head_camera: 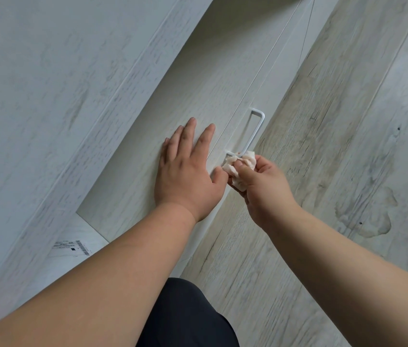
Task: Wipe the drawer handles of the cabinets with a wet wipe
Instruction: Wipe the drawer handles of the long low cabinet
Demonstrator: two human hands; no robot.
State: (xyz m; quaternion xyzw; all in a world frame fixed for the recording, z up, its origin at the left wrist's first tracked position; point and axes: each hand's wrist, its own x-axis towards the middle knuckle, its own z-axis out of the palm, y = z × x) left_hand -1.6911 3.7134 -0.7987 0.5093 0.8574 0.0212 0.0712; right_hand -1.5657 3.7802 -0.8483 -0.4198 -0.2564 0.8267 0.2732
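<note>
Right hand (260,182) pinches crumpled wet wipe (239,169) against near end of white drawer handle (256,128); left hand (185,169) flat, fingers straight, braces drawer front (173,106). Far stretch of handle uncovered, judged not yet wiped. No other handles in view; remaining count unknown.

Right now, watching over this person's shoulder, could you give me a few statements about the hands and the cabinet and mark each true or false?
1. The right hand holds a crumpled wipe against the near end of the handle. True.
2. The left hand is wrapped round the handle. False: it lies flat, fingers spread, on the drawer front beside the handle.
3. The handle is a round black knob. False: it is a white bar handle.
4. A barcode label shows at the lower left. True.
</note>
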